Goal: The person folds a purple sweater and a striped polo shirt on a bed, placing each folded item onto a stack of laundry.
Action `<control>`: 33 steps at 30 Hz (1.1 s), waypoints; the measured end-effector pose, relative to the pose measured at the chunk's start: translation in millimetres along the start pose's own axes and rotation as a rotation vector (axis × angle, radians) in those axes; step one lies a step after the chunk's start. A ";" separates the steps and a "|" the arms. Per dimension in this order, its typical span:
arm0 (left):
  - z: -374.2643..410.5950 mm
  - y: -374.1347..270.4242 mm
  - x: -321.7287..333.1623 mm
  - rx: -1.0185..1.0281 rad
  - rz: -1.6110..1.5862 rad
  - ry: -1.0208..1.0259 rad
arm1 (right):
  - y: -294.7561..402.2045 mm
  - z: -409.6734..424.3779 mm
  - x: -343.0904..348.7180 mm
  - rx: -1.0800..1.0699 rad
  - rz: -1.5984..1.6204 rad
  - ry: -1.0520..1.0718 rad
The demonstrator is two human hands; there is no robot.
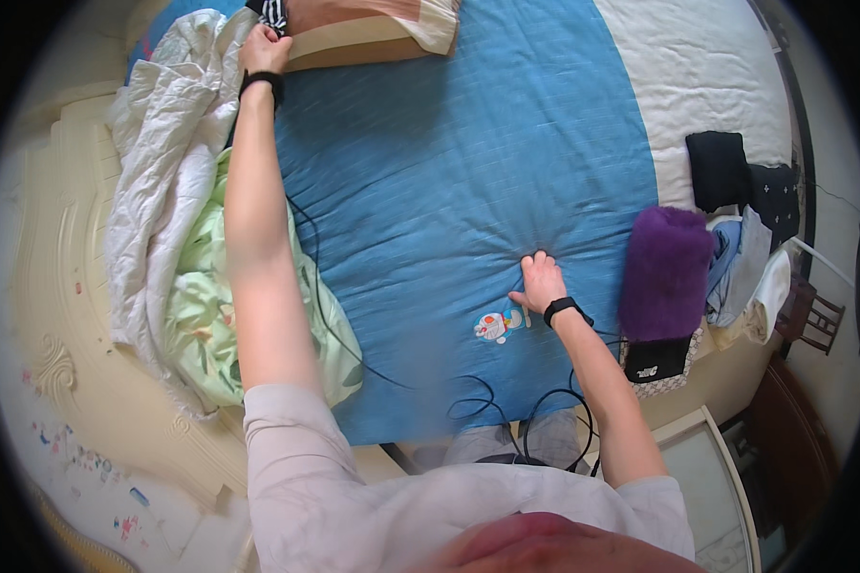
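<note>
My left hand is stretched to the top left of the head view, its fingers closed on a black-and-white striped cloth. Beside it lies a brown and cream folded item, cut off by the picture's top edge. My right hand presses down on a blue bed sheet, and creases spread from under its fingers. Whether those fingers grip any fabric cannot be told. An embroidered cartoon cat patch is just below that hand. A black band circles each wrist.
A white quilt and a green patterned cloth lie at left by the carved headboard. At right are a purple plush item, black folded cloth and other clothes. A looped black cable trails across the sheet towards me.
</note>
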State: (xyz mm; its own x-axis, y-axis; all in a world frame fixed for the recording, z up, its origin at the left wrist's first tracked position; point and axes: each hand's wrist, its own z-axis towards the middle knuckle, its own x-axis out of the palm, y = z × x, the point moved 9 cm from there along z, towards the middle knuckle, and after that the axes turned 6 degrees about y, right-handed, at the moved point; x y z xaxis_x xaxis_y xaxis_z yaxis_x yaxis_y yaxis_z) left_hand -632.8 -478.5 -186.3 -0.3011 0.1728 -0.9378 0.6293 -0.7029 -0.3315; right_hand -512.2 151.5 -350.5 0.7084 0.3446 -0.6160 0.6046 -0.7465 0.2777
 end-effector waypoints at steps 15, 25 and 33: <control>-383.2 -102.7 -455.1 0.021 -0.810 0.162 | 16.5 -3.8 -8.2 0.038 -0.086 0.256; -534.1 -119.5 -501.8 0.118 -0.977 0.207 | 200.8 -178.0 -123.4 -0.645 0.415 0.175; -593.0 -196.5 -584.2 0.307 -1.029 0.071 | 291.2 -315.5 -112.7 -1.088 0.629 0.253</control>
State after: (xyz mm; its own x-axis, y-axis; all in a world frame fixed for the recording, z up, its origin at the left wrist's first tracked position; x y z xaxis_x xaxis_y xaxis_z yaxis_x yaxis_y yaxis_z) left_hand -155.8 -32.1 365.8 -0.5347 0.8131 -0.2304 -0.1124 -0.3386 -0.9342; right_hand -301.1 74.9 32.3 0.9560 0.2909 -0.0370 0.0427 -0.0133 0.9990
